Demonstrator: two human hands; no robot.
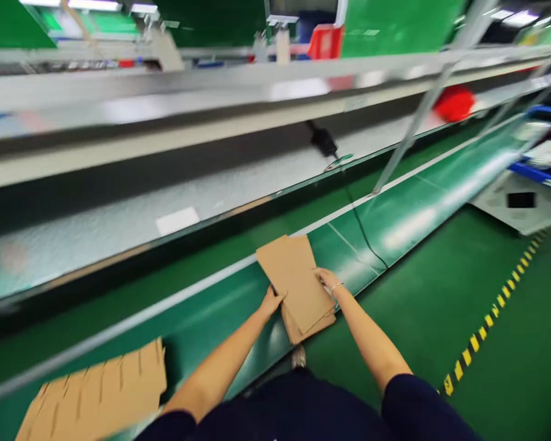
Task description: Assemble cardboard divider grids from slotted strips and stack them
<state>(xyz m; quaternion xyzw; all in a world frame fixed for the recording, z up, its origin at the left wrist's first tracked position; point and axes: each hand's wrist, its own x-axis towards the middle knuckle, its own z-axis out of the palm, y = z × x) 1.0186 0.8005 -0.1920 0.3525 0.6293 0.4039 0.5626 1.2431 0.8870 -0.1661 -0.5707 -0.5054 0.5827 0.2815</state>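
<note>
A small stack of flat brown cardboard sheets [296, 278] lies on the green workbench surface [395, 220], overhanging its near edge. My left hand [272, 301] grips the stack's left edge with its fingers curled. My right hand [327, 280] rests on the right side of the top sheet, fingers closed on its edge. A thin bracelet sits on my right wrist.
A larger slotted cardboard piece [96, 392] lies at the lower left of the bench. A black cable [358, 220] runs across the bench from a dark plug. Metal shelves run above. The green floor with a yellow-black stripe [491, 318] is at right, blue bins beyond.
</note>
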